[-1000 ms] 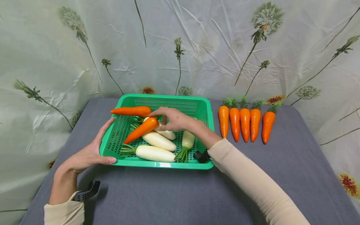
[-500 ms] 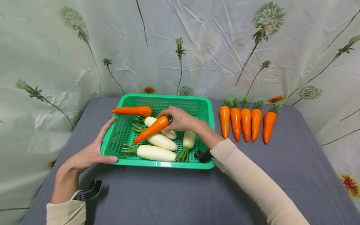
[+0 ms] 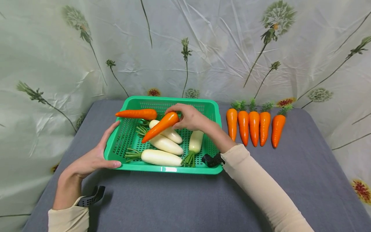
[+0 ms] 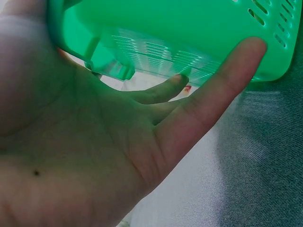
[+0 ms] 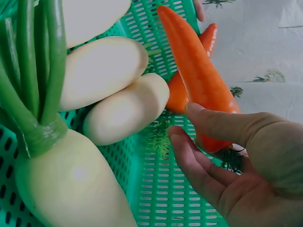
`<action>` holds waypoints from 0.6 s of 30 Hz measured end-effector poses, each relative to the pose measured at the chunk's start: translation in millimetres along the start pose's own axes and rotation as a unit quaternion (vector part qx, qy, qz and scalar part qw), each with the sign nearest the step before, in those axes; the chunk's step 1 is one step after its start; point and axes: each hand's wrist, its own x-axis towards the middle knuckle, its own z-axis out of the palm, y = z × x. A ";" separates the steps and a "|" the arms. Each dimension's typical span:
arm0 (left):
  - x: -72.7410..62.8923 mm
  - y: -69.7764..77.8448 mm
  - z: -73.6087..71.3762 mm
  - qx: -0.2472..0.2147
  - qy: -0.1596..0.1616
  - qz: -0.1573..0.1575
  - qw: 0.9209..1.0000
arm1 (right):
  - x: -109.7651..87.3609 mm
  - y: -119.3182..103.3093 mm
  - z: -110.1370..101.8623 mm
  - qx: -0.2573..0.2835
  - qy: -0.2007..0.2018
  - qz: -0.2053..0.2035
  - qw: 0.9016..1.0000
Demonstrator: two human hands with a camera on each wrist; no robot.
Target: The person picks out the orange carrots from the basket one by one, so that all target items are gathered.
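Observation:
My right hand [image 3: 189, 116] pinches a carrot [image 3: 161, 126] by its thick end. The carrot slants above white radishes [image 3: 166, 145] in the green basket [image 3: 174, 168], its tip pointing down-left. In the right wrist view, thumb and fingers grip the carrot [image 5: 196, 66] near its leafy top. My left hand [image 3: 90, 159] rests against the basket's left end, its thumb at the front corner. In the left wrist view, its straight fingers [image 4: 213, 99] press on the outer wall. Another carrot [image 3: 137, 113] lies across the basket's back left, its tip over the rim.
Several carrots [image 3: 253, 129] lie in a row on the grey cloth [image 3: 185, 203] right of the basket, leafy tops toward the back. One radish [image 3: 195, 143] lies lengthwise at the basket's right. A flowered curtain [image 3: 214, 48] hangs behind the table.
My right hand has taken hold of the carrot lying on the radishes and lifted it up and to the right. The left hand stays against the basket.

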 end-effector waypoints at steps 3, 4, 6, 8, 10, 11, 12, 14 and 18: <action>0.3 0.1 -0.1 -0.003 -0.002 0.002 1.000 | -3.4 -1.6 -4.7 0.023 0.008 0.004 1.000; 0.2 0.1 0.0 -0.004 -0.003 0.003 1.000 | -4.2 -1.7 -5.8 0.032 0.010 0.002 0.999; 0.2 -0.1 0.3 -0.005 -0.003 0.003 1.000 | -5.8 -1.5 -7.9 0.047 0.014 -0.006 0.999; 0.1 -0.4 0.8 -0.005 -0.003 0.003 1.000 | -7.5 -0.9 -9.6 0.065 0.014 -0.016 0.998; 0.0 -0.6 1.3 -0.003 -0.001 0.002 1.000 | -9.5 -0.6 -11.1 0.083 0.012 -0.019 0.996; -0.1 -0.7 1.5 -0.002 -0.001 0.002 1.000 | -10.5 -0.4 -11.8 0.089 0.013 -0.018 0.996; -0.1 -0.8 1.7 -0.002 -0.001 0.002 1.000 | -11.5 -0.3 -12.6 0.098 0.014 -0.017 0.995; -0.2 -0.8 1.8 -0.002 0.000 0.003 1.000 | -13.3 -0.3 -14.5 0.115 0.018 -0.010 0.993; -0.8 -1.0 1.3 0.002 0.000 0.004 1.000 | -17.6 -1.3 -20.2 0.144 0.029 0.000 0.989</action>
